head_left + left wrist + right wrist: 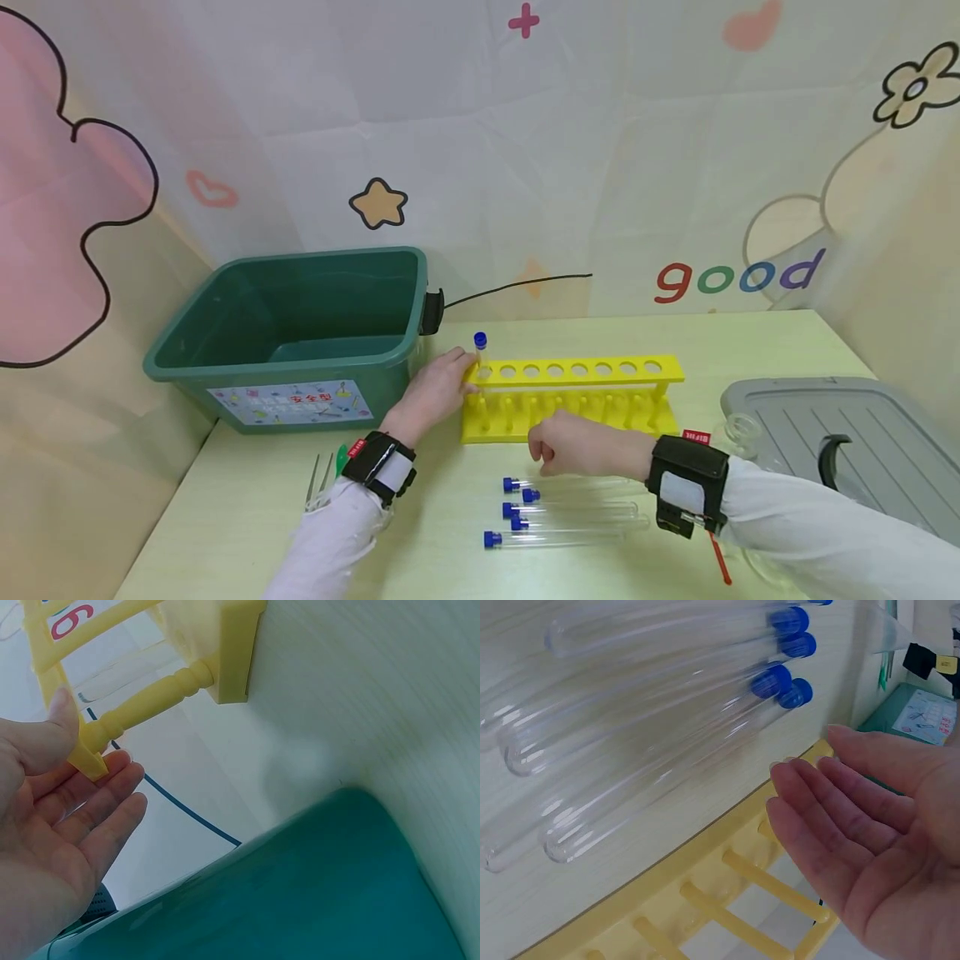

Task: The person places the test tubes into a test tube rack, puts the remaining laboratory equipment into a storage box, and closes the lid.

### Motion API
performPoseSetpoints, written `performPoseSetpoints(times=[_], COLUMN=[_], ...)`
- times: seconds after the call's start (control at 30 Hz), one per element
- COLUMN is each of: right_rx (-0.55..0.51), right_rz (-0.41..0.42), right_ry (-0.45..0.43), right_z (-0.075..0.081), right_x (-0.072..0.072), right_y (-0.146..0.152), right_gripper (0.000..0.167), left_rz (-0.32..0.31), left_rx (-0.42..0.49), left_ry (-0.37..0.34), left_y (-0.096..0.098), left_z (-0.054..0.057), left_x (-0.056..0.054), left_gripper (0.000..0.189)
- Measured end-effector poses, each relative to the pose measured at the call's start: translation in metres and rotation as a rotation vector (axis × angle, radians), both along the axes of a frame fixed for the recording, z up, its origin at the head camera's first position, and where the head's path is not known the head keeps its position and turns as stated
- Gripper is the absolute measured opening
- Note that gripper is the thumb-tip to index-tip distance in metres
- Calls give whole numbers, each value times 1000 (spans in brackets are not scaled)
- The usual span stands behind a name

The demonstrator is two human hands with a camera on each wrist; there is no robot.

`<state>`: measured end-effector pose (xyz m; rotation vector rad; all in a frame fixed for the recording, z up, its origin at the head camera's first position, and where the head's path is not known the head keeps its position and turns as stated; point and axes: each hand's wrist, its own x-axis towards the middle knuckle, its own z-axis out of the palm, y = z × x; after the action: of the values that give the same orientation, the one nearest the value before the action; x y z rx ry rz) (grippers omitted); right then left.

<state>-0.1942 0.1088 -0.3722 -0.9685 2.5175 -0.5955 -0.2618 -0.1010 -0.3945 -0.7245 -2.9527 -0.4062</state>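
My left hand (438, 387) grips the left end of a yellow test tube rack (592, 381). In the left wrist view, its thumb lies on one side of the rack's top bar and the fingertips on the other. A blue-capped test tube (480, 339) stands upright in the leftmost hole. My right hand (573, 442) is in front of the rack, above the table, holding nothing; its fingers are loosely bent in the right wrist view. Several clear test tubes with blue caps (492, 540) lie side by side on the table below it.
A green tub (405, 379) stands at the left, beside the left hand. Metal tweezers (313, 482) and a green-handled item (342, 458) lie near the left forearm. At the right are a grey lid (795, 400), a glass vessel (742, 429) and a red stick (720, 558).
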Motion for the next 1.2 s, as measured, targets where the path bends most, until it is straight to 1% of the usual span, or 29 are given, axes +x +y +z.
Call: performPoseSetpoints(times=[0.23, 0.47, 0.7, 0.83, 1.0, 1.2], right_rx=[99, 143, 187, 205, 206, 201], right_rz=[13, 19, -2, -6, 15, 38], right_ry=[65, 82, 118, 138, 170, 199], right_z=[-13, -21, -25, -30, -36, -38], right_x=[-3, -4, -2, -3, -4, -3], right_y=[-3, -9, -11, -10, -8, -9], right_gripper=[13, 14, 16, 13, 12, 14], left_rz=[5, 2, -7, -14, -17, -22], left_rx=[-2, -1, -18, -22, -32, -28], left_ry=[2, 12, 7, 11, 18, 24], left_y=[0, 0, 0, 0, 0, 0], left_z=[0, 0, 1, 2, 2, 2], left_x=[-1, -1, -1, 0, 0, 0], left_gripper=[48, 48, 48, 47, 47, 46])
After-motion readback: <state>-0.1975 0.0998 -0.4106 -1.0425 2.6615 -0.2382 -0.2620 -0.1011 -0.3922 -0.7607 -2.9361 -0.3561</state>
